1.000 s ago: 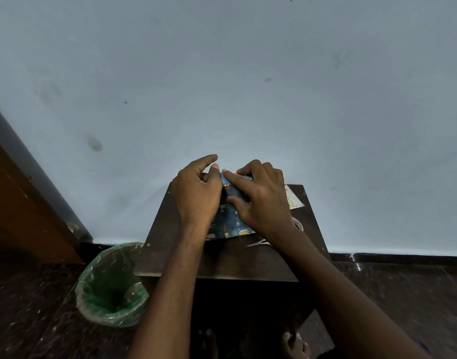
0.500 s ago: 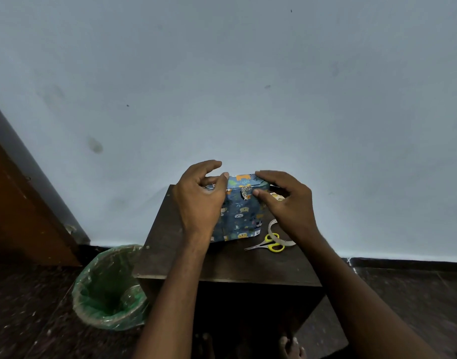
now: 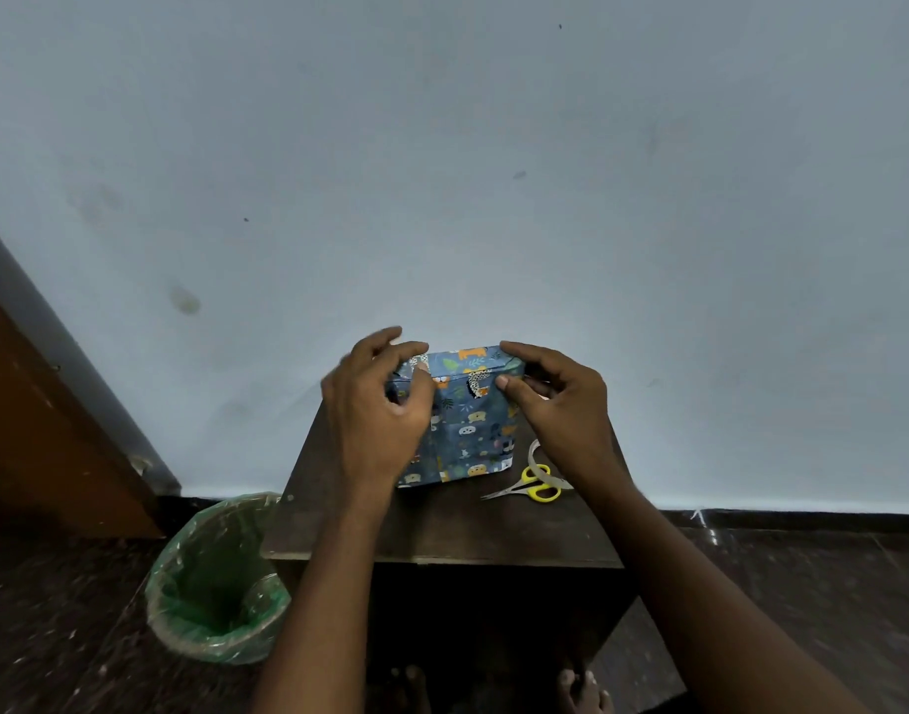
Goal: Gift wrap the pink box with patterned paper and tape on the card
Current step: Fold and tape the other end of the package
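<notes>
Since half a second ago the wrapped box (image 3: 465, 420) is kept upright near the desk's (image 3: 442, 528) far edge, and both hands are shifted only slightly at its upper corners. The pink of the box is fully hidden under blue paper printed with small animals, and a folded flap is seen across the top.

The left hand (image 3: 375, 409) is curled round the box's upper left corner, thumb on the near face and fingers over the top; the paper there is being pinched, though the blur hides the exact contact. The right hand (image 3: 555, 404) is set at the upper right corner, forefinger along the top edge and thumb tip pressed against the near face, so that corner is pinched between them. The other fingers are loosely bent behind the box.

Yellow-handled scissors (image 3: 529, 488) are laid flat toward the desk's right edge, just beside the box's lower right corner, blades pointed left. A pale ring, seemingly a tape roll (image 3: 537, 463), is partly covered by the right wrist, touching the scissors' handles.

A bin lined with green plastic (image 3: 218, 584) is stood on the dark floor by the desk's near left corner. Bare toes (image 3: 583, 687) are glimpsed below the desk's near edge.
</notes>
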